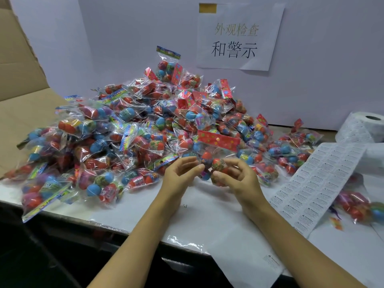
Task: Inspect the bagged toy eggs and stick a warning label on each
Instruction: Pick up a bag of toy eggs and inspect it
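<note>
While both hands hold it, the clear bag [209, 161] shows red eggs.

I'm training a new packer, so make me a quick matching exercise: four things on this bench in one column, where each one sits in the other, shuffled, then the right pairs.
Things
1. held bag of toy eggs
2. label roll
3. paper sign
4. cardboard flap

Places
A. far left
B. taped on the back wall
C. between the left hand and right hand
D. far right, by the wall

Pairs: 1-C, 2-D, 3-B, 4-A
</note>
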Demonstrator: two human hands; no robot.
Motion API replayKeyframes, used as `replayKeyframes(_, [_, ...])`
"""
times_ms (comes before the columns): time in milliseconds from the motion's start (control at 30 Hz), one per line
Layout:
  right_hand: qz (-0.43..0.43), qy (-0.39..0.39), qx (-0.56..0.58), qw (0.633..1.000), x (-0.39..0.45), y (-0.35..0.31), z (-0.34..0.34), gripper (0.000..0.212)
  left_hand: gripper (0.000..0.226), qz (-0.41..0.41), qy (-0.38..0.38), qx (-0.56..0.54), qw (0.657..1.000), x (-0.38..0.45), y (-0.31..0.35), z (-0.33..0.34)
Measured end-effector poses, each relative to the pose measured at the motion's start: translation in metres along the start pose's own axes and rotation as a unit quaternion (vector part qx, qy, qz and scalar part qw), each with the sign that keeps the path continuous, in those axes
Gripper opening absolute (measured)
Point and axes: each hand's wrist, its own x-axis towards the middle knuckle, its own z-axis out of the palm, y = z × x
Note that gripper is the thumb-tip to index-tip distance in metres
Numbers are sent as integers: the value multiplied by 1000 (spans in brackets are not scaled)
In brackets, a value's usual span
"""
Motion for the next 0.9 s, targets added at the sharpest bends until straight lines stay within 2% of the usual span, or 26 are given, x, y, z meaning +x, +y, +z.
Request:
replayKeyframes(133, [0, -11, 25, 1000, 0, -5, 1, 37, 19, 3, -24, -24, 999, -2, 3, 0])
replayKeyframes(267, [10, -10, 10, 1000, 0, -5, 2, 46, 30, 9, -26, -3, 1000, -3, 5, -2])
replayKeyframes(433, [14, -10, 27, 1000, 0, -5, 2, 27, 30, -2, -17, -9, 1000, -2, 4, -2])
replayKeyframes(633, [21, -2, 37, 999, -1, -6, 1, 16, 29, -17, -22, -42, 999, -2, 6, -1])
replayKeyframes(700, [27, 7, 45, 999, 0, -6, 1, 20, 24, -28, -28, -49, 998, -1, 6, 0])
replayKeyframes(800, [28, 18, 49, 998, 1, -6, 2, 39, 20, -42, -30, -48, 998, -1, 7, 1])
replayKeyframes(900, [26, 16, 43, 999, 0, -6, 2, 45, 21, -48, -24, -56, 997, -3, 8, 0])
